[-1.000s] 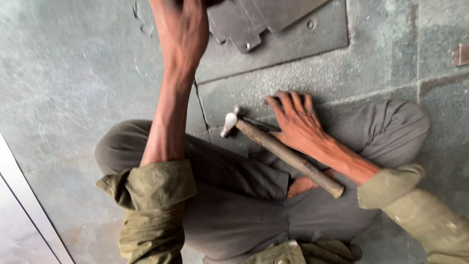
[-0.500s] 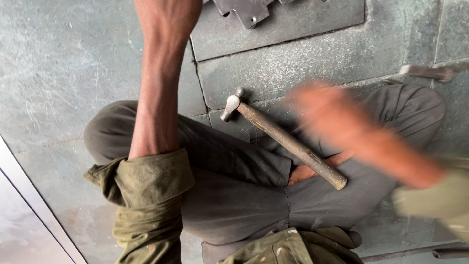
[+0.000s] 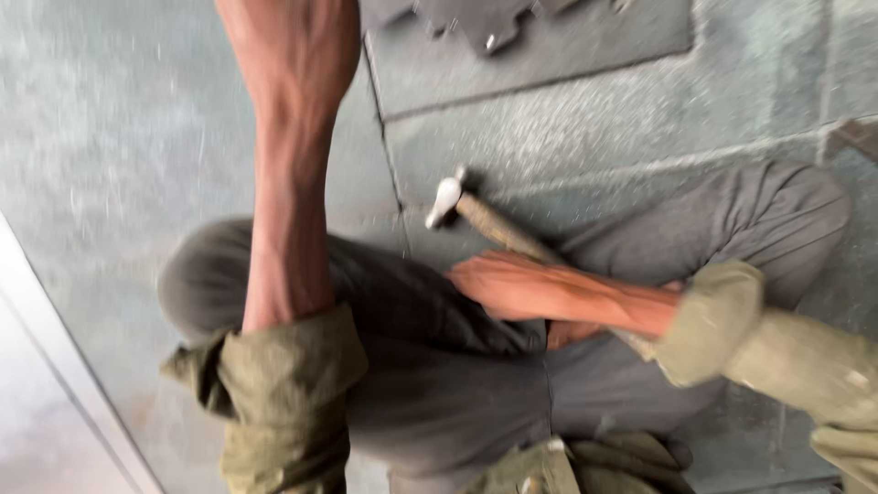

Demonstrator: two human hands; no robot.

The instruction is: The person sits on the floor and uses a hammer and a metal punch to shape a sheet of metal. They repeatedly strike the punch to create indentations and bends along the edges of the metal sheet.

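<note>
The right hand [image 3: 498, 284] lies over the handle of the hammer [image 3: 476, 215], which rests across the lap; blur hides whether its fingers have closed. The left hand is out of view past the metal plate [image 3: 549, 41] above the hammer, so taking up the tool seems the step in hand, needing a firm grip.

A ball-peen hammer [image 3: 498, 227] with a dull silvery metal head and a worn wooden handle lies slanted across the grey trouser leg [image 3: 713, 229], its head just past the knee fold over the stone floor [image 3: 119, 137], handle end hidden.
</note>
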